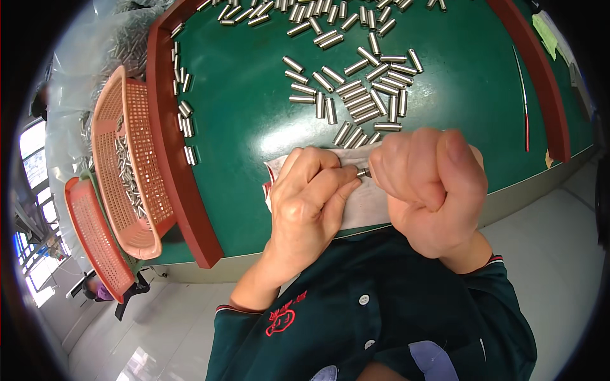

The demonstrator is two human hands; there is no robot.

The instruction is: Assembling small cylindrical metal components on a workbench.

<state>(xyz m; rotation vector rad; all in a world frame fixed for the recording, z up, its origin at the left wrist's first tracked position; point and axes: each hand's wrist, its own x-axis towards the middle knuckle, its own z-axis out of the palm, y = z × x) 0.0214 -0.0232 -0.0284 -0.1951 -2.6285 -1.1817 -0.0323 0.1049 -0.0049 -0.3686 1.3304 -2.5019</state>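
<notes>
Both my hands meet over a pale cloth (368,213) at the table's near side. My left hand (308,197) is closed, thumb and fingers pinching a small metal cylinder (363,172), of which only the end shows. Close beside it, my right hand (435,187) is curled into a fist, its knuckles near that metal end. Whatever the fist wraps round is hidden. Just beyond my hands lies a loose cluster of shiny metal cylinders (359,105), several of them lined up side by side.
More cylinders (318,13) lie along the far side of the green table (241,127). Red-brown rails (184,178) border it left and right. Pink plastic baskets (152,190) stand at the left, one holding metal parts. A thin red-handled rod (527,127) lies at the right.
</notes>
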